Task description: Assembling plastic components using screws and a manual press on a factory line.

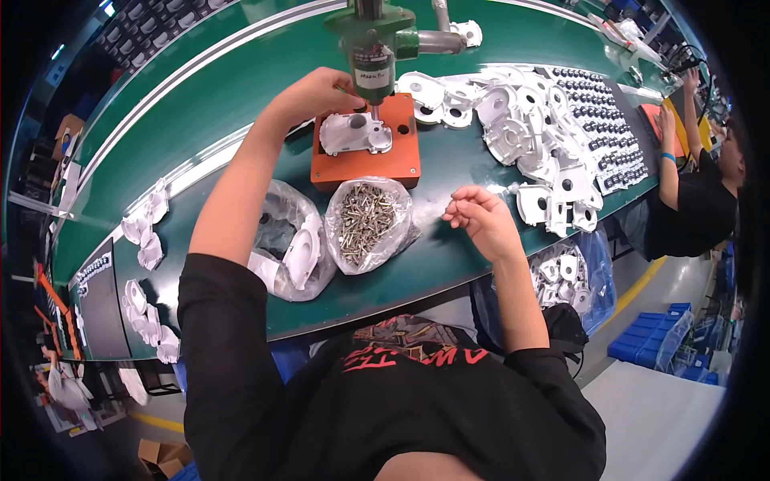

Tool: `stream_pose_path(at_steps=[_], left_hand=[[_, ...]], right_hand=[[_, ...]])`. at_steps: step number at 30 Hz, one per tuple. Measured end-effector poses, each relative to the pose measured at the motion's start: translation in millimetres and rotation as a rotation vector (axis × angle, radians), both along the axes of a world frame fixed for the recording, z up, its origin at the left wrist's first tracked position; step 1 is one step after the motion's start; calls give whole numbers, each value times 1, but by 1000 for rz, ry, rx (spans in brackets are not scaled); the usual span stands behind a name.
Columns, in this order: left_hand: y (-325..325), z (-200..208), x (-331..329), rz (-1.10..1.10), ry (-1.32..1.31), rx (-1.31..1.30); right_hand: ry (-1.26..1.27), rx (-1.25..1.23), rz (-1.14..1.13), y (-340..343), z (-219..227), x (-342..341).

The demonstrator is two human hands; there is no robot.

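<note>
Label (pixel 372 79) on green machine (pixel 369 36) has writing; left hand (pixel 319 92) and right hand (pixel 483 220) half curl; can't tell what they hold.

Bright centre — dark, bent edges

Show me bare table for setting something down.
Bare tabletop lies between the orange fixture and right hand; another patch between the left forearm and the left-side castings. Crowded: before the fixture, screw bag and parts bag; rightward, piled castings beside rows of black parts.
</note>
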State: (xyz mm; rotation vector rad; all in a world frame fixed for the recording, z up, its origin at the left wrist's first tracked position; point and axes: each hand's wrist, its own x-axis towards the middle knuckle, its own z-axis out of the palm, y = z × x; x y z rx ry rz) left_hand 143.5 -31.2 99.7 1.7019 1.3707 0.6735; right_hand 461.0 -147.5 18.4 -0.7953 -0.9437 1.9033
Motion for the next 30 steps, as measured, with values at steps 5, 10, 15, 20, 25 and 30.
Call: stream_pose_path(at_steps=[5,10,15,20,25,30], left_hand=[[24,1,14,-160,44,-160],[36,-6,22,-268,113,-150],[33,-2,24,-277,152,-149],[35,0,24,-312,250,-169],[26,-2,27,-353,169,-120],[-3,-15,27,26,108,44]], right_hand=[[22,1,-14,6,-5,5],[-8,16,-30,13,-3,2],[-16,27,25,18,1,-8],[-10,35,53,18,3,-15],[-41,19,107,18,5,-22],[-63,90,46,29,12,-30]])
